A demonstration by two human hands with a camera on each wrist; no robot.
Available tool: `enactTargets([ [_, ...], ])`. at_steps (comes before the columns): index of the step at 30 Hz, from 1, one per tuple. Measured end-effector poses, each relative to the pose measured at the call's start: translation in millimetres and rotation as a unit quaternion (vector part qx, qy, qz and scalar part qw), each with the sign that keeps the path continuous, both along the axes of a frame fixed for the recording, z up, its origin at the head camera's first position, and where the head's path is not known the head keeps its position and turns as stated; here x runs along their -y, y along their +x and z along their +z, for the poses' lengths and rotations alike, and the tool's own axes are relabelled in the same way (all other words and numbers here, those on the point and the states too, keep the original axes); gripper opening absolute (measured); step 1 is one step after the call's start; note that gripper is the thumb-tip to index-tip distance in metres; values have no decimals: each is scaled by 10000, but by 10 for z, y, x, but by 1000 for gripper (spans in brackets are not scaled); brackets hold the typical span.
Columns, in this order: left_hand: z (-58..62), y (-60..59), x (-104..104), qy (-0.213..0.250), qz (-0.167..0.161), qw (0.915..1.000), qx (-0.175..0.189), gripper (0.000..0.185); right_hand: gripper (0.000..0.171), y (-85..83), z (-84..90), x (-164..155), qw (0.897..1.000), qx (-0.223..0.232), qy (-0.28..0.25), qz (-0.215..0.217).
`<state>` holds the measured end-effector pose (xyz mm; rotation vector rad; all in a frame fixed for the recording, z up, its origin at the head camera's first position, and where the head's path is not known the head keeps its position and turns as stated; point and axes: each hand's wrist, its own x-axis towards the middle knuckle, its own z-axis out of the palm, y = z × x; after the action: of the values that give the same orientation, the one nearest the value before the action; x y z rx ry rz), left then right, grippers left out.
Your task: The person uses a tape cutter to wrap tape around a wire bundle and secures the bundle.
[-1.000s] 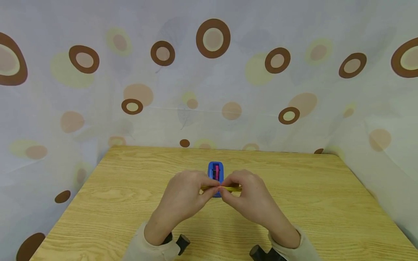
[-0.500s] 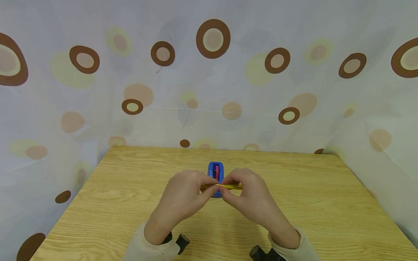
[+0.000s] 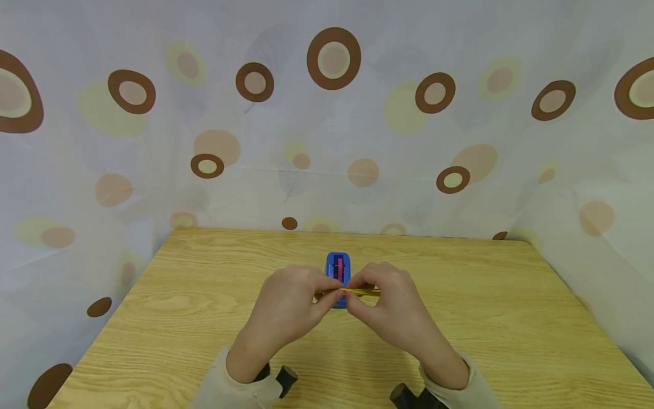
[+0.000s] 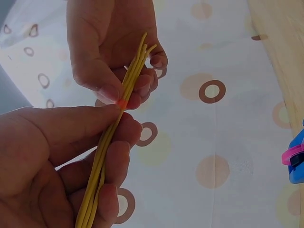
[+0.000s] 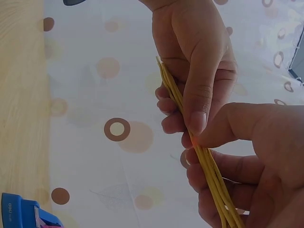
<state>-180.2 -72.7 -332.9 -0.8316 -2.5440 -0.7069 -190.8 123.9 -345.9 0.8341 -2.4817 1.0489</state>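
Observation:
Both hands meet over the middle of the wooden table (image 3: 179, 318) and pinch a bundle of thin yellow strands (image 3: 364, 292) that lies level between them. My left hand (image 3: 326, 295) grips its left end between thumb and fingers; my right hand (image 3: 353, 299) grips the right part. The thumb tips nearly touch. From the left wrist, the bundle (image 4: 110, 145) runs from the left hand (image 4: 71, 156) up into the right hand (image 4: 109, 52). From the right wrist, the bundle (image 5: 207, 171) passes from the right hand (image 5: 251, 156) to the left hand (image 5: 194, 61).
A small blue device with a pink part (image 3: 338, 266) stands on the table just behind the hands, also seen as the blue device (image 4: 295, 160) and the blue device (image 5: 23, 212). A spotted curtain (image 3: 332, 142) closes off the back and sides.

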Motion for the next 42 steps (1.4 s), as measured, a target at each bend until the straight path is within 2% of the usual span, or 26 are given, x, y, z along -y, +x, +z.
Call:
enactTargets([
  [12, -4, -10, -6, 18, 55, 10000, -54, 5, 14, -2, 22, -4, 9999, 80, 69, 14],
  [19, 0, -10, 3, 33, 49, 10000, 29, 8, 4, 1, 35, -25, 9998, 112, 123, 115],
  [23, 2, -11, 17, 135, 16, 9999, 68, 8, 9, -8, 40, -44, 9998, 117, 65, 175],
  [32, 13, -15, 46, 331, -96, 9994, 59, 7, 7, -10, 55, -73, 9993, 226, -55, 298],
  [42, 40, -4, 95, 318, -38, 9994, 90, 9, 8, -10, 64, -83, 9982, 452, -161, 368],
])
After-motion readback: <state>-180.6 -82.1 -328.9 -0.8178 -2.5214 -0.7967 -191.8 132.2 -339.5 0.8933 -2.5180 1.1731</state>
